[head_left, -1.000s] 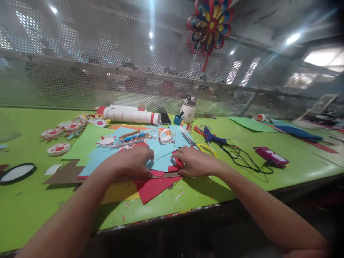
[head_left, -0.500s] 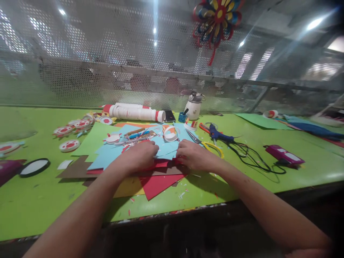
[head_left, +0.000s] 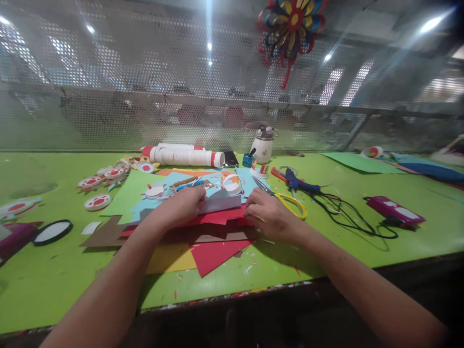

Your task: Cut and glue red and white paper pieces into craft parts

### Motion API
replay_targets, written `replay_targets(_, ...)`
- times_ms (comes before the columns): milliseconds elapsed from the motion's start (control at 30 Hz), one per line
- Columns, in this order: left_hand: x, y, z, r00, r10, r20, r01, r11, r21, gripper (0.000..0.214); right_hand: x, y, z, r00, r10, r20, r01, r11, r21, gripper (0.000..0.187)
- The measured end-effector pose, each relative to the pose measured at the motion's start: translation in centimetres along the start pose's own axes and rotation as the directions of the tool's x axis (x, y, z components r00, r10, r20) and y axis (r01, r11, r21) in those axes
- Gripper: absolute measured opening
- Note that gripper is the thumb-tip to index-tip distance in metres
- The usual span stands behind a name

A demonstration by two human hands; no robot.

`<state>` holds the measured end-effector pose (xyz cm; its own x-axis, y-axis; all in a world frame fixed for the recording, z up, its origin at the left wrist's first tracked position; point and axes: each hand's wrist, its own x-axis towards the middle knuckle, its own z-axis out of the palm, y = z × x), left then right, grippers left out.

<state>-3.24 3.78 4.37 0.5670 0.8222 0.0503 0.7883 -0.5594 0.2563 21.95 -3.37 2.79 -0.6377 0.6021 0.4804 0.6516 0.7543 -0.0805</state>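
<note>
I'm watching the light-blue paper sheet on top of the pile, its near edge now tipped up and the bright-red paper sheet beneath showing wider, so that red layer lies easier to reach. My left hand is pinching the raised edge; my right hand curls at the red sheet's side, grip unclear, just beside the yellow-handled metal scissors on the lime-green tabletop.
</note>
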Motion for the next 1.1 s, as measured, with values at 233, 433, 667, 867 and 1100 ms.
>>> replay_targets(233, -0.2, 1.2, -1.1, 0.999, -0.049, 0.000, 0.049, 0.997, 0.059, 0.016, 0.2, -1.7, 0.2, 0.992, 0.027, 0.124, -0.021, 0.999, -0.048, 0.010)
replay_targets(433, -0.2, 1.1, -1.3, 0.998, -0.057, -0.004, 0.057, 0.995, 0.079, 0.020, 1.3, -2.9, 3.0, 0.988, -0.080, 0.134, 0.103, 0.980, -0.173, 0.018)
replay_targets(667, 0.1, 0.3, -1.3, 0.998, -0.055, -0.020, 0.056, 0.996, 0.063, 0.020, 1.3, -2.7, 3.5, 0.998, -0.060, -0.020, 0.062, 0.992, 0.106, 0.019)
replay_targets(867, 0.1, 0.5, -1.2, 0.998, -0.048, -0.048, 0.051, 0.998, 0.048, 0.019, 1.1, -2.2, 3.5, 0.995, 0.024, -0.099, -0.004, 0.981, 0.196, 0.018)
replay_targets(1100, -1.1, 1.5, -1.7, 0.988, 0.116, 0.101, -0.098, 0.981, -0.168, 0.052, 2.6, -0.6, 2.8, 0.967, 0.163, -0.196, -0.130, 0.977, 0.168, 0.019)
